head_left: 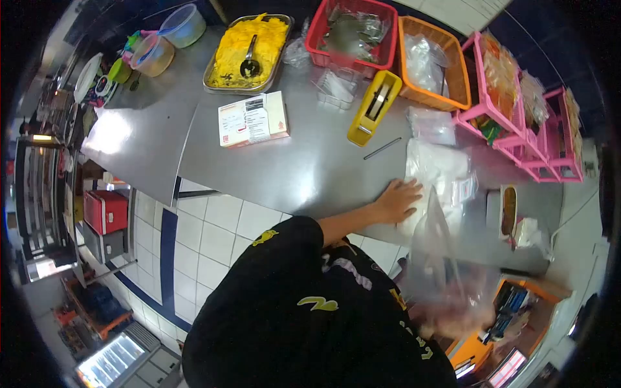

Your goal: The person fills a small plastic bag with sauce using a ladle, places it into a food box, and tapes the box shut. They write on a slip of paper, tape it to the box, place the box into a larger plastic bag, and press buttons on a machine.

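Observation:
My left hand (399,202) lies flat with its fingers spread at the edge of a stack of clear plastic bags (432,165) on the steel table. Lower right, my right hand (459,307) is smeared by motion behind a clear plastic bag (435,249), which stretches up from it toward the stack. The fingers of that hand cannot be made out. A thin metal rod (382,149) lies up and left of the stack, beside a yellow tape dispenser (375,108).
On the steel table (310,152) stand a white box (253,120), a tray of yellow food (249,48) with a black spoon, a red basket (313,45), an orange basket (463,90) and pink racks (527,145). An open orange drawer (546,291) is at lower right.

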Demonstrator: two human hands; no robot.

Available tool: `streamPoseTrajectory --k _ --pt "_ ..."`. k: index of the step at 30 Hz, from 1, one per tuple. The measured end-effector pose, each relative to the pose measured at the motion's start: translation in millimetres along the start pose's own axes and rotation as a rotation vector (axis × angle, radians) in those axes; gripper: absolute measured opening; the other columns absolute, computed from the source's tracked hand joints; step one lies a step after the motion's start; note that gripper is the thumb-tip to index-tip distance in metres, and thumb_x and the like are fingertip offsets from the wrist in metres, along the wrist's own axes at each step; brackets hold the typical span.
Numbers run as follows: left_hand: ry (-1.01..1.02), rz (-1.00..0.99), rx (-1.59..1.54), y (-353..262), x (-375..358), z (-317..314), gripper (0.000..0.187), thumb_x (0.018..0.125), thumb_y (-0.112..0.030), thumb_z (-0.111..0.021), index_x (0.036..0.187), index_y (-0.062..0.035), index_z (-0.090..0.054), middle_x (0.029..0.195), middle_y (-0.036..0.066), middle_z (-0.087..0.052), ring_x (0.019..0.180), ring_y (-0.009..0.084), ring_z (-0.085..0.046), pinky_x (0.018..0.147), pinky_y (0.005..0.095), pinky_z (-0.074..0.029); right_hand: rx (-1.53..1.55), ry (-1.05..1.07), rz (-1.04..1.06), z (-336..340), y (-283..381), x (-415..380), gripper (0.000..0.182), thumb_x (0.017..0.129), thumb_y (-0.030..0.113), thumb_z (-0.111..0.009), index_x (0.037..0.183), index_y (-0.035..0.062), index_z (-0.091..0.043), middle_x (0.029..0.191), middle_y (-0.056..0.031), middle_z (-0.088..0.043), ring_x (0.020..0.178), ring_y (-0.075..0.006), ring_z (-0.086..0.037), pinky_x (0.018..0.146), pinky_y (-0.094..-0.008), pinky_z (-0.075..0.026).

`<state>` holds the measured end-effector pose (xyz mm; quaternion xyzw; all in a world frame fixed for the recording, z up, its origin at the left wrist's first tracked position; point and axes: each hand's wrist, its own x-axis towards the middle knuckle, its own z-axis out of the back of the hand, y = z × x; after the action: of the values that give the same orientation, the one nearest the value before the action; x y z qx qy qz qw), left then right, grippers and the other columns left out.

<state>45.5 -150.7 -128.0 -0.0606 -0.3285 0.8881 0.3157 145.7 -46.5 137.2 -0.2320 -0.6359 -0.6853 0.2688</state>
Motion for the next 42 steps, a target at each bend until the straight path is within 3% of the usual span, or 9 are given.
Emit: streamPoseTrajectory --k 2,7,17,19,26,29,37,39,42 --pt "-0.092 -0.001 -0.512 13.9 0.1 -4.9 0.053 0.083 -0.037 -0.055 0.127 -0.0074 -0.048 0.139 0.014 -0.039 0.135 0.0299 -0.024 0.106 0.0508 -0.016 0.184 0.205 -0.053 12.0 14.6 -5.2 0.019 0.086 0.015 -0.055 0.089 -0.0021 -0.048 0.093 -0.0187 -0.058 0.072 -0.0224 -0.059 0.066 -0.0425 -0.051" --pt "0.305 -0.248 -1.261 -38.9 -47.5 83.3 0.053 0.083 -0.037 -0.057 0.126 -0.0068 -0.048 0.133 0.013 -0.044 0.129 0.0295 -0.032 0.104 0.0503 -0.021 -0.429 -0.883 -0.482 57.6 -34.5 -45.7 0.029 0.096 0.029 -0.044 0.104 0.0029 -0.052 0.079 -0.0086 -0.058 0.058 -0.0105 -0.05 0.048 -0.0218 -0.041" --pt "0.092 -0.918 -0.584 -152.5 -46.1 140.6 0.054 0.083 -0.036 -0.062 0.125 -0.0056 -0.048 0.121 0.012 -0.055 0.115 0.0286 -0.048 0.099 0.0493 -0.031 -0.755 -1.305 -0.374 112.8 20.6 -189.5 0.018 0.095 0.026 -0.047 0.087 0.0099 -0.043 0.079 -0.0151 -0.064 0.042 -0.0095 -0.046 0.036 -0.0239 -0.037" --pt "0.231 0.01 -1.23 -181.0 -74.3 120.6 0.038 0.086 -0.026 -0.062 0.115 -0.003 -0.052 0.106 0.012 -0.059 0.096 0.0224 -0.058 0.084 0.0374 -0.048 -0.992 -1.384 -0.277 131.0 35.0 -215.3 0.018 0.096 0.025 -0.045 0.087 0.0101 -0.041 0.076 -0.0139 -0.063 0.041 -0.0097 -0.044 0.035 -0.0238 -0.036" --pt "0.452 0.482 -1.437 -272.7 -35.5 4.7 0.01 0.086 0.001 -0.058 0.095 -0.0028 -0.054 0.082 0.005 -0.06 0.074 0.0109 -0.06 0.067 0.0228 -0.05 -1.198 -1.314 -0.939 216.9 80.0 -311.4 0.032 0.093 0.019 -0.047 0.116 -0.0027 -0.045 0.09 -0.0244 -0.059 0.083 -0.0403 -0.058 0.078 -0.0424 -0.046" --pt "0.511 0.309 -1.293 -317.3 -24.7 -62.2 0.012 0.083 0.0 -0.063 0.091 -0.004 -0.056 0.077 0.003 -0.06 0.07 0.0099 -0.059 0.065 0.0228 -0.05 -1.666 -1.033 -0.659 258.1 99.3 -320.3 0.026 0.093 0.018 -0.049 0.108 -0.0021 -0.053 0.088 -0.0134 -0.06 0.079 -0.0211 -0.061 0.071 -0.0308 -0.048" --pt "0.365 -0.324 -0.63 -467.2 7.0 -233.8 0.023 0.067 -0.009 -0.076 0.071 -0.0058 -0.054 0.07 -0.004 -0.053 0.06 0.0066 -0.048 0.051 0.0235 -0.037 -0.17 -0.687 -0.877 381.9 123.0 -370.9 0.015 0.091 0.014 -0.052 0.093 -0.0002 -0.058 0.081 -0.0035 -0.061 0.073 -0.0134 -0.057 0.068 -0.0269 -0.047" --pt "0.123 -0.214 -0.651 -470.4 30.3 -227.0 0.015 0.068 0.0 -0.068 0.07 -0.0047 -0.053 0.067 -0.002 -0.049 0.062 0.0083 -0.046 0.053 0.0262 -0.039 0.935 -1.354 -0.639 426.6 165.7 -371.0 0.016 0.089 0.018 -0.057 0.086 0.0016 -0.058 0.075 -0.0035 -0.058 0.07 -0.0118 -0.057 0.061 -0.0262 -0.047" --pt "-0.16 -0.039 -0.619 -464.3 69.2 -180.3 0.013 0.076 0.006 -0.056 0.068 -0.0034 -0.051 0.064 -0.001 -0.041 0.061 0.0091 -0.041 0.06 0.0257 -0.042 0.391 -0.734 -0.952 472.6 234.4 -388.3 0.016 0.091 0.015 -0.053 0.083 0.002 -0.056 0.078 -0.0017 -0.055 0.07 -0.0082 -0.053 0.061 -0.0226 -0.043"
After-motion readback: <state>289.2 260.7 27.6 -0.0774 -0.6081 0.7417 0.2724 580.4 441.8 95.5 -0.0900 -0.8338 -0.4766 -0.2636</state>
